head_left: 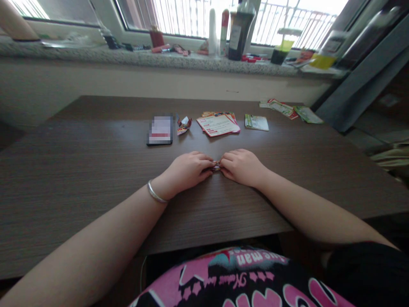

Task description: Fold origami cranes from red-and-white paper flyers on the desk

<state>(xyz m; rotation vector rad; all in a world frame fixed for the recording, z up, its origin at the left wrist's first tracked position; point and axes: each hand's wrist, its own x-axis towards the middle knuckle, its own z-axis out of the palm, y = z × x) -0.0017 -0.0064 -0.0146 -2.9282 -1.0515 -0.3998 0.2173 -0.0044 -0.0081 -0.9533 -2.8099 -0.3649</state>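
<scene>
Over the middle of the table, my left hand (193,167) and my right hand (241,166) meet, their fingertips almost touching. Both are closed, pinching a small folded piece of paper (216,166) between them. Only a thin strip of it shows; the fingers cover the rest. A silver bangle (154,192) circles my left wrist. Just beyond the hands lies a fanned stack of printed paper sheets (219,124) with red borders. To its left sits a folded paper shape (184,125), red and white, standing up from the tabletop.
A dark-edged device with a blurred screen (160,130) lies left of the folded shape. Right of the sheets is a green and white packet (256,122). More printed papers (281,108) rest at the back right. Bottles (239,34) and small items crowd the windowsill (191,62).
</scene>
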